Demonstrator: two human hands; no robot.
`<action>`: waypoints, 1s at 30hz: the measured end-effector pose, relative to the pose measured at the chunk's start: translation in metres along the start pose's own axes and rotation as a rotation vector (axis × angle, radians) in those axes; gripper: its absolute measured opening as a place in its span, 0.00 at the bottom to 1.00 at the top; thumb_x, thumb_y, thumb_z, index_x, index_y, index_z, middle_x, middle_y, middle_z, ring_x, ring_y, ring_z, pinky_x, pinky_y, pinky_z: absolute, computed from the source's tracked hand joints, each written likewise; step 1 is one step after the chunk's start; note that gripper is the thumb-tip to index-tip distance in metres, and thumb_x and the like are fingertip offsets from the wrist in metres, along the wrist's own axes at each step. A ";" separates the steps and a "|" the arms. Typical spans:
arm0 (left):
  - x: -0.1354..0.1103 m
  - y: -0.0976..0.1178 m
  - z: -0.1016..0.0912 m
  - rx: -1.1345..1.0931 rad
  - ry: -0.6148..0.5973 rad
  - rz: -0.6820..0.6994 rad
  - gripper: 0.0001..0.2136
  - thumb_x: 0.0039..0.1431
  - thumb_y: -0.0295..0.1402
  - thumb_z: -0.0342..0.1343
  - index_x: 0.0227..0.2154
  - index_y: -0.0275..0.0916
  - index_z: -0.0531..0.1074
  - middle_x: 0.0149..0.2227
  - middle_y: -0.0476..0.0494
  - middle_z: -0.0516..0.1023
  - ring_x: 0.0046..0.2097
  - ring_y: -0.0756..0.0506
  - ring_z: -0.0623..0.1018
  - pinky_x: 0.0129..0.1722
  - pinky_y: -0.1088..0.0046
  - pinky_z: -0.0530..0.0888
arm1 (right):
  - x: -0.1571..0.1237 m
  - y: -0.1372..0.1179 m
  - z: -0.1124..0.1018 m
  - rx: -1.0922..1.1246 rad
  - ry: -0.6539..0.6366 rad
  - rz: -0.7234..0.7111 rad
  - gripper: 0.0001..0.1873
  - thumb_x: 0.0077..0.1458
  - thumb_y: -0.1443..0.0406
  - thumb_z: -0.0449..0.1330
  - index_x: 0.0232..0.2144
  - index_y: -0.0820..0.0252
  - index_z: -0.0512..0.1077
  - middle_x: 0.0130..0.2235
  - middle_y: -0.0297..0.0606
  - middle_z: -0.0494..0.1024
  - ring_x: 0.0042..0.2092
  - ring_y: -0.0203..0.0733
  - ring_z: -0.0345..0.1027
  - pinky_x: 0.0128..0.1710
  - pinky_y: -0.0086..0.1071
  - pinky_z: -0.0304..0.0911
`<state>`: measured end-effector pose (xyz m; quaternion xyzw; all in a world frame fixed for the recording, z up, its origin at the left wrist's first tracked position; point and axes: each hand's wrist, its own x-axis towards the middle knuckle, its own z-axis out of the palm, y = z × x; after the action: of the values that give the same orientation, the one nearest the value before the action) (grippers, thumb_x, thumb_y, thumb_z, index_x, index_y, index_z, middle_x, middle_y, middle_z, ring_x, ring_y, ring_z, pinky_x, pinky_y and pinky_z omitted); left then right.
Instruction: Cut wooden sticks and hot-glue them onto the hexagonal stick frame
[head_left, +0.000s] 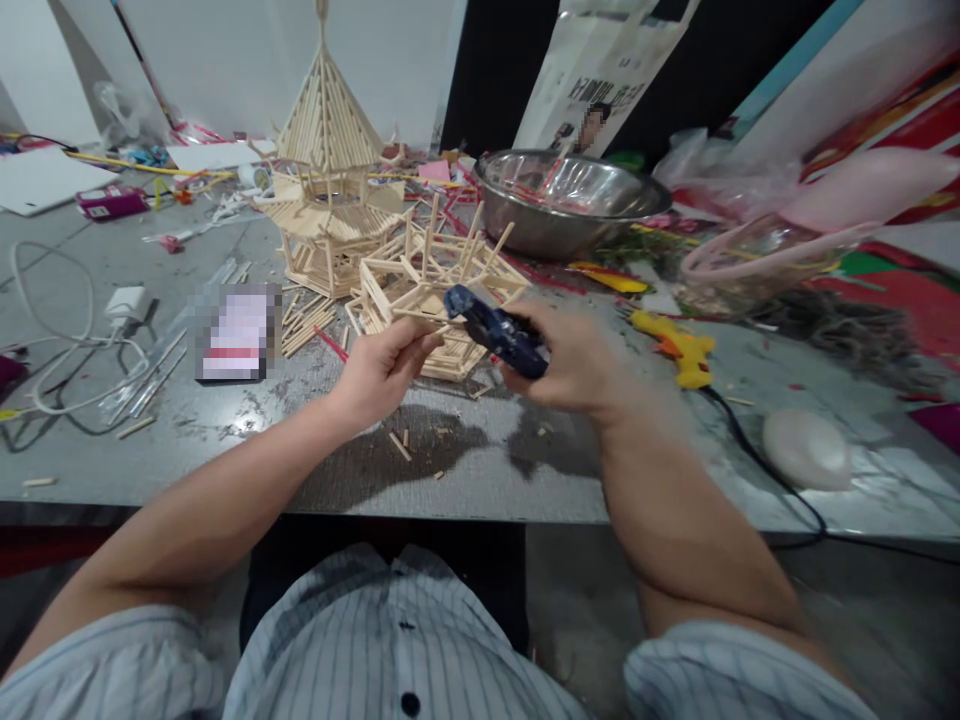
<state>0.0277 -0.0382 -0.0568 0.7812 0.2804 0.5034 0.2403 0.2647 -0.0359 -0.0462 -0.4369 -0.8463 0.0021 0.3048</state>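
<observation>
My left hand [386, 368] is closed in a pinch, with a thin wooden stick [445, 328] showing at its fingertips. My right hand [570, 358] grips a dark blue hand tool [501, 332] that looks like a cutter; its head points toward the left fingertips. Motion blurs the right hand a little. Just behind both hands stands an open frame [386, 285] of wooden sticks, partly covered by the tool and fingers. A taller stick pavilion [330, 135] with a pointed roof rises behind it. Loose sticks [309, 322] lie beside the frame.
A steel bowl [525, 215] stands behind the frame. To the right are a yellow glue gun [679, 350] with a black cord, a white rounded object [806, 448] and a pink-rimmed basket [720, 285]. A phone [238, 335] and white charger [129, 305] lie left.
</observation>
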 end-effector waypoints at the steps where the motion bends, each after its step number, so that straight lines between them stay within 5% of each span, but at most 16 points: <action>1: 0.000 -0.001 0.000 -0.007 0.008 0.016 0.11 0.65 0.37 0.47 0.28 0.38 0.65 0.20 0.55 0.61 0.21 0.56 0.61 0.21 0.80 0.61 | 0.001 -0.003 0.003 -0.039 -0.023 0.002 0.29 0.40 0.62 0.60 0.49 0.55 0.67 0.44 0.42 0.77 0.42 0.52 0.73 0.40 0.43 0.67; 7: -0.001 -0.004 0.001 -0.023 0.005 0.065 0.13 0.64 0.32 0.47 0.23 0.39 0.57 0.19 0.55 0.60 0.20 0.57 0.59 0.18 0.81 0.57 | 0.001 -0.011 0.007 -0.191 -0.045 -0.015 0.30 0.40 0.62 0.59 0.50 0.58 0.66 0.44 0.47 0.78 0.42 0.56 0.73 0.38 0.46 0.68; 30: -0.005 -0.010 0.001 0.060 -0.048 0.083 0.12 0.64 0.33 0.44 0.33 0.36 0.71 0.29 0.46 0.75 0.28 0.53 0.71 0.27 0.79 0.69 | 0.003 -0.020 0.004 -0.057 -0.062 0.051 0.28 0.40 0.60 0.61 0.48 0.50 0.68 0.47 0.45 0.77 0.48 0.61 0.70 0.46 0.52 0.66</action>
<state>0.0254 -0.0339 -0.0672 0.8108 0.2571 0.4854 0.2022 0.2466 -0.0454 -0.0429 -0.4667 -0.8435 -0.0006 0.2658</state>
